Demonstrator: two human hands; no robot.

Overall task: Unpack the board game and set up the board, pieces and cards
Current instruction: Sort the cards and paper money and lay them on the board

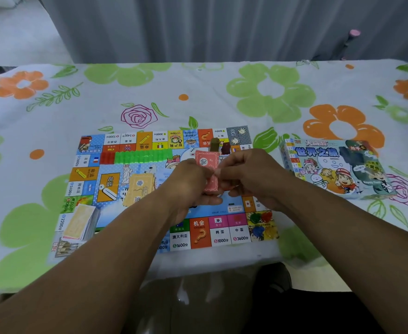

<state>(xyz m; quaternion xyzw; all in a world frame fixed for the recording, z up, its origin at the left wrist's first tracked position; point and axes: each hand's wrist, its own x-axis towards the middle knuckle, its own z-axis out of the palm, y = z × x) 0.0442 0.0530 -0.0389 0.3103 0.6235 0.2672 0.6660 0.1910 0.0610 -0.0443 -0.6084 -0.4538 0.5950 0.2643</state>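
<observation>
While the game board (199,233) lies flat near the middle of the flower-clothed bench (222,75), a pink card stack (206,165) is held above the board's centre between both hands. The left hand (188,186) is curled round the stack's lower part, and the stack's right edge is pinched by the fingertips of the right hand (248,177); the top of the stack shows clear above both.

Taken from the hands, a yellow card stack (140,189) is seen on the board at 9 o'clock. A row of green houses (142,156), with red houses (107,157) touching its left end, is set at 10 o'clock. A wad of paper notes (79,222) is laid on the board's corner at 8 o'clock. Coloured pawns (262,224) are gathered on the corner at 5 o'clock. Two dark upright pieces (214,144) are stood at 12 o'clock, just behind the pink stack. The game box (330,165) is placed on the bench at 3 o'clock, apart from the board.
</observation>
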